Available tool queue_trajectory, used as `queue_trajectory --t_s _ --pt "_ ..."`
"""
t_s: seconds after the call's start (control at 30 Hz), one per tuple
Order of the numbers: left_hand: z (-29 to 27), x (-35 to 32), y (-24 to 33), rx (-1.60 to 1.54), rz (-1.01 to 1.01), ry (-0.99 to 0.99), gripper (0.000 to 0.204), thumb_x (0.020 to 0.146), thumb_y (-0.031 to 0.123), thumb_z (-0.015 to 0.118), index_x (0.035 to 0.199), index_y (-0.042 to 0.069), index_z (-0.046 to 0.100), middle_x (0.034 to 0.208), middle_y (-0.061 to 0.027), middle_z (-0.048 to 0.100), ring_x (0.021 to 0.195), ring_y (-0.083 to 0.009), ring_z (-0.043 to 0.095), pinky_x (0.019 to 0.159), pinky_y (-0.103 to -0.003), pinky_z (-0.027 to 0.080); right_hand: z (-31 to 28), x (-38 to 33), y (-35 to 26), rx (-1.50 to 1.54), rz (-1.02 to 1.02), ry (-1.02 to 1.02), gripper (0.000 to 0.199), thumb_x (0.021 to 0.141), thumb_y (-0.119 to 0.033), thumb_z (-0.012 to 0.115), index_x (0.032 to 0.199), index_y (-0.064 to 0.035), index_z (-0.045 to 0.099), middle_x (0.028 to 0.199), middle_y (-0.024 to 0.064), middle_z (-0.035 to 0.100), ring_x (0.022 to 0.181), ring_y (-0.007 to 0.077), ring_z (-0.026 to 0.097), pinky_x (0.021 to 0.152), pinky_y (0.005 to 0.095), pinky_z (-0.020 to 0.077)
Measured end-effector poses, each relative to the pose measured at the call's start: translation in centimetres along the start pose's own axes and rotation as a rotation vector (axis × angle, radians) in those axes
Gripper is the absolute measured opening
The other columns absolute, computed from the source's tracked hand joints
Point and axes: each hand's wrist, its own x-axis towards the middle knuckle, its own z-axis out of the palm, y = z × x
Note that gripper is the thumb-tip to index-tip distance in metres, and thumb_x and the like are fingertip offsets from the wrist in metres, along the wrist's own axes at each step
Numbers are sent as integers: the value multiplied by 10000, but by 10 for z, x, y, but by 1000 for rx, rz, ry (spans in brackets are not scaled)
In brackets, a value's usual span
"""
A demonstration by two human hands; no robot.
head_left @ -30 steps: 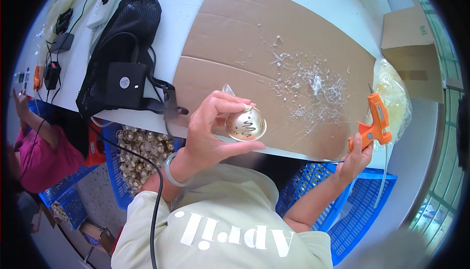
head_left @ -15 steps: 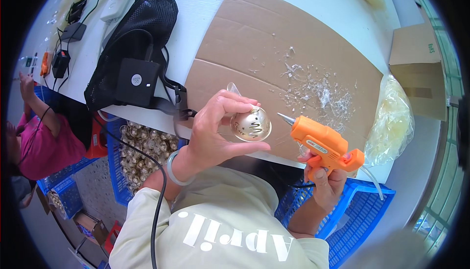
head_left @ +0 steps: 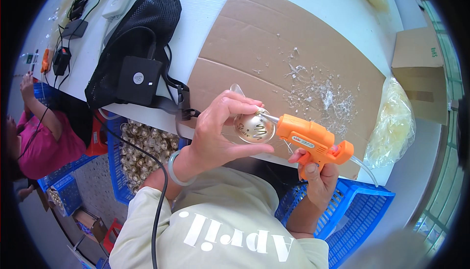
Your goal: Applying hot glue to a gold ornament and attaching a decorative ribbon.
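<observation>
My left hand [head_left: 211, 131] is closed around a round pale-gold bauble [head_left: 253, 128] with dark and gold markings, fingers over its top and thumb below. A small clear plastic piece [head_left: 236, 89] sticks up behind those fingers; how it is held is hidden. My right hand [head_left: 319, 178] grips an orange hot glue gun [head_left: 309, 138] by its handle. The metal nozzle points left and meets the bauble's upper right edge, close to my left fingertips. From the gun's rear hangs a whitish glue stick [head_left: 364, 168].
Under my hands lies a cardboard sheet [head_left: 235, 39] littered with glue strings [head_left: 325, 98]. A black mesh bag [head_left: 142, 34] is at left, a clear plastic bag [head_left: 391, 127] at right. Blue crates [head_left: 350, 220] flank me; one holds several baubles [head_left: 147, 146]. Another person [head_left: 49, 137] sits far left.
The glue gun has moved left, bringing its nozzle from a gap beside the bauble up to the bauble's edge. My left hand keeps its hold, nearly still.
</observation>
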Motion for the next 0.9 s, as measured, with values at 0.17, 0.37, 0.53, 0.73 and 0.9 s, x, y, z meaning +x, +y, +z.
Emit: queue_trajectory --t_s 0.17,0.37,0.53,0.73,0.9 --pt "3 0 -4 62 61 77 595 619 199 933 1059 25 571 1066 -154 628 867 -150 653 650 -234 578 2 0 -1 -11 18 12 330 966 -148 602 1252 13 566 980 117 679 772 83 579 628 196 435" --pt "1 -2 -4 30 37 56 599 622 151 926 1075 20 556 1089 -148 601 943 -184 641 714 -256 568 6 2 -3 -1 34 30 297 963 -139 603 1216 15 581 975 115 673 777 90 584 633 197 435" --pt "-2 -3 0 -1 -25 -9 626 617 49 913 1109 13 528 1138 -147 552 1118 -282 629 873 -331 589 8 3 -3 -37 16 39 337 957 -201 612 1206 24 579 960 128 671 752 96 590 599 193 430" --pt "1 -1 -6 27 80 79 597 628 196 931 1066 25 562 1070 -150 622 864 -135 647 657 -225 563 7 1 -4 -119 38 69 468 945 -355 637 1196 36 574 921 143 668 686 97 596 527 184 420" --pt "2 -1 -4 19 82 80 598 627 191 931 1066 22 562 1072 -153 621 876 -139 649 656 -224 564 5 1 -5 -135 42 67 452 943 -356 641 1170 31 584 920 141 667 685 97 596 526 183 417"
